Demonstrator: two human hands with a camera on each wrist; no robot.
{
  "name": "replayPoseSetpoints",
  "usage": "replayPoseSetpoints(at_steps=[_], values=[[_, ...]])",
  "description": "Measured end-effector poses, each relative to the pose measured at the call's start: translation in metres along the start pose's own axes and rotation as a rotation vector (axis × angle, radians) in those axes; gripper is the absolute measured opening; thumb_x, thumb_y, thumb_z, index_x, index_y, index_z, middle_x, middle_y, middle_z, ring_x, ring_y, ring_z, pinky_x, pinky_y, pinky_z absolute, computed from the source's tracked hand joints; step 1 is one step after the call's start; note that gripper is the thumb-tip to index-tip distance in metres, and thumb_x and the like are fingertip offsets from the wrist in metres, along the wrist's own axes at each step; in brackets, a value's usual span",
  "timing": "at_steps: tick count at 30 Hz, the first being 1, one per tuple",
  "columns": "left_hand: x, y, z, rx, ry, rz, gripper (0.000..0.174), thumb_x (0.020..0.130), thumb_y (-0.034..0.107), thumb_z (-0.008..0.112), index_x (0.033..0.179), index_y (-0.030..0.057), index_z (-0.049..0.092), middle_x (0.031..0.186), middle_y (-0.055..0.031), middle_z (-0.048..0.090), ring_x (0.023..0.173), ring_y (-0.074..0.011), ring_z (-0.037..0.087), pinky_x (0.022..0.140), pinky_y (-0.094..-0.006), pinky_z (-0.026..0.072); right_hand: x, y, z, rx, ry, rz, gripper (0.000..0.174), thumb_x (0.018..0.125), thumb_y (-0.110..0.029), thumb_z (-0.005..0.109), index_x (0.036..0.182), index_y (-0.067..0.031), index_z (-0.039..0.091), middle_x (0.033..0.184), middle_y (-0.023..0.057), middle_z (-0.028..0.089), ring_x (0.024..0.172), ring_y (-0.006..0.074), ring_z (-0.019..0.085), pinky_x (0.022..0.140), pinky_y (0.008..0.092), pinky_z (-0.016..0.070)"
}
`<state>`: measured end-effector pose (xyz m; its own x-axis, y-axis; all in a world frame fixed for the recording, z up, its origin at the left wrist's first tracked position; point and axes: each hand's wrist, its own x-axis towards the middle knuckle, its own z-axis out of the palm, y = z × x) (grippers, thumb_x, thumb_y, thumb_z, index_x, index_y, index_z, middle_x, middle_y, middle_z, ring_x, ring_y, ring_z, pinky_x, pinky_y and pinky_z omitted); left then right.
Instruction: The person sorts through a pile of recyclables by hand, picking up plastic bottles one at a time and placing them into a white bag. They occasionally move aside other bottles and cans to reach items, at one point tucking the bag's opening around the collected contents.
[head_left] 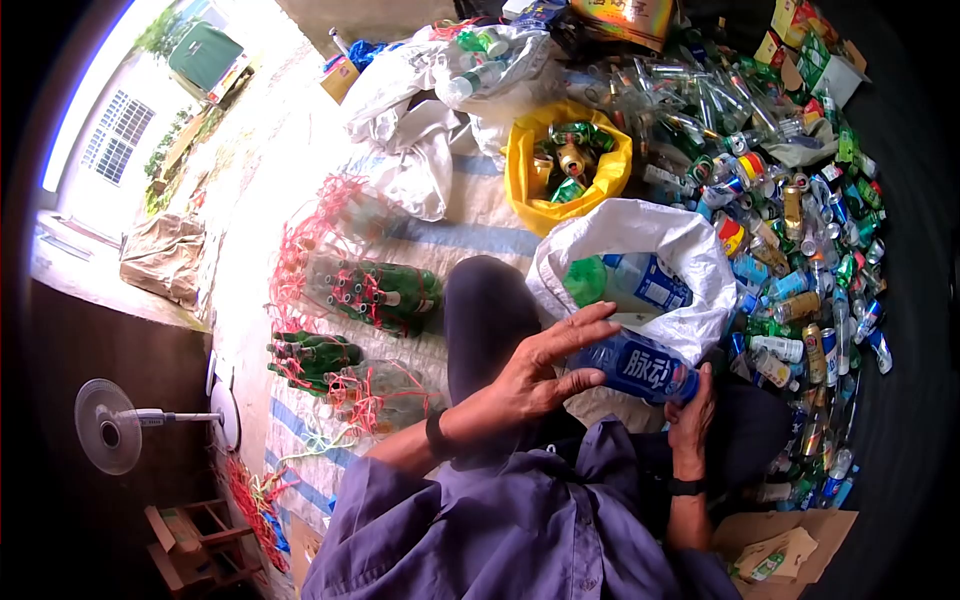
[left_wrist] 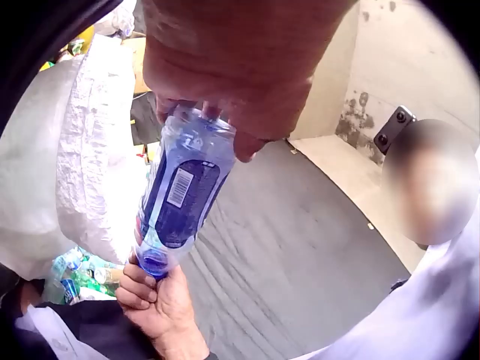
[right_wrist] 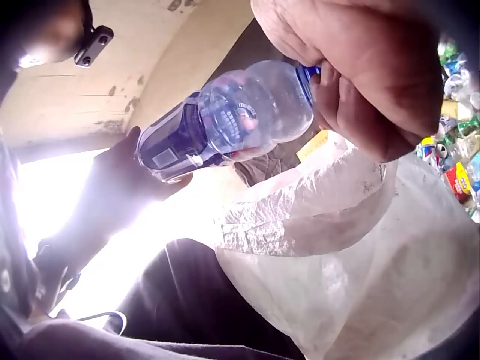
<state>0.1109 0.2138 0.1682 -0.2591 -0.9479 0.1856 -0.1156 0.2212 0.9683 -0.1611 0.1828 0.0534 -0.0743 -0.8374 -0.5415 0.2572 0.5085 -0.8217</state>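
A clear plastic bottle [head_left: 640, 368] with a blue label and blue cap lies tilted between my two hands, over the lap. My left hand [head_left: 545, 362] holds its base, thumb on one side and fingers on the other, as the left wrist view also shows. At the other end my right hand [head_left: 692, 410] grips the blue cap; in the right wrist view its curled fingers [right_wrist: 349, 105] cover most of the cap. Just beyond the bottle stands an open white woven sack [head_left: 705, 235], with a green bottle [head_left: 585, 280] and a blue-labelled bottle [head_left: 662, 283] inside.
A yellow bag [head_left: 520, 180] of cans stands behind the sack. Loose cans and bottles [head_left: 790, 250] pile up along the right. Bundles of glass bottles [head_left: 385, 290] tied with pink string lie on the left, near a fan [head_left: 108, 425] and a wooden stool [head_left: 205, 540].
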Motion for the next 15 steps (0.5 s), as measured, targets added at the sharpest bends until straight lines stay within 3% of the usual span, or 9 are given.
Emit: replayPoseSetpoints(at_steps=[3, 5, 8, 11, 12, 15], values=[[0.003, 0.013, 0.000, -0.166, 0.088, -0.120, 0.068, 0.089, 0.012, 0.074, 0.148, 0.0032, 0.043, 0.156, -0.0125, 0.040, 0.144, -0.0225, 0.036, 0.117, -0.0371, 0.0288, 0.000, 0.002, 0.002, 0.029, 0.059, -0.059, 0.045, 0.098, -0.058, 0.049, 0.086, -0.0149, 0.055, 0.062, -0.0012, 0.046, 0.041, 0.0100, 0.038, 0.038, 0.0246, 0.0254], [0.007, 0.018, 0.000, -0.386, 0.106, -0.232, 0.073, 0.089, 0.016, 0.075, 0.151, 0.0027, 0.038, 0.151, -0.0126, 0.044, 0.140, -0.0204, 0.040, 0.116, -0.0356, 0.0317, 0.013, 0.020, -0.010, -0.066, 0.136, -0.226, 0.046, 0.099, -0.057, 0.048, 0.090, -0.0126, 0.057, 0.067, -0.0014, 0.049, 0.045, 0.0101, 0.040, 0.041, 0.0245, 0.0284], [0.010, 0.016, -0.003, -0.427, 0.075, -0.319, 0.074, 0.090, 0.021, 0.076, 0.151, 0.0043, 0.038, 0.146, -0.0116, 0.047, 0.134, -0.0186, 0.044, 0.113, -0.0349, 0.0351, -0.003, -0.001, 0.008, 0.020, 0.260, -0.236, 0.048, 0.099, -0.057, 0.048, 0.095, -0.0102, 0.059, 0.074, -0.0015, 0.051, 0.053, 0.0088, 0.041, 0.044, 0.0237, 0.0291], [0.008, 0.006, -0.001, -0.256, 0.080, -0.368, 0.072, 0.091, 0.024, 0.075, 0.152, 0.0059, 0.039, 0.143, -0.0106, 0.050, 0.130, -0.0184, 0.048, 0.110, -0.0344, 0.0390, -0.001, 0.001, -0.002, 0.102, 0.197, -0.204, 0.050, 0.100, -0.056, 0.047, 0.101, -0.0075, 0.061, 0.082, -0.0007, 0.054, 0.061, 0.0098, 0.045, 0.047, 0.0238, 0.0307], [0.006, -0.003, 0.000, -0.178, 0.096, -0.296, 0.070, 0.092, 0.026, 0.074, 0.151, 0.0069, 0.040, 0.142, -0.0106, 0.051, 0.127, -0.0185, 0.050, 0.108, -0.0342, 0.0411, 0.024, 0.038, -0.030, -0.285, 0.198, -0.569, 0.051, 0.102, -0.053, 0.045, 0.105, -0.0054, 0.061, 0.089, 0.0008, 0.055, 0.066, 0.0125, 0.048, 0.047, 0.0256, 0.0330], [0.008, 0.000, 0.001, -0.242, 0.081, -0.404, 0.066, 0.094, 0.027, 0.072, 0.149, 0.0056, 0.042, 0.142, -0.0108, 0.050, 0.128, -0.0179, 0.049, 0.108, -0.0349, 0.0416, 0.010, 0.022, -0.021, -0.156, 0.191, -0.403, 0.049, 0.104, -0.051, 0.044, 0.108, -0.0042, 0.060, 0.093, 0.0041, 0.059, 0.065, 0.0163, 0.049, 0.048, 0.0270, 0.0346]])
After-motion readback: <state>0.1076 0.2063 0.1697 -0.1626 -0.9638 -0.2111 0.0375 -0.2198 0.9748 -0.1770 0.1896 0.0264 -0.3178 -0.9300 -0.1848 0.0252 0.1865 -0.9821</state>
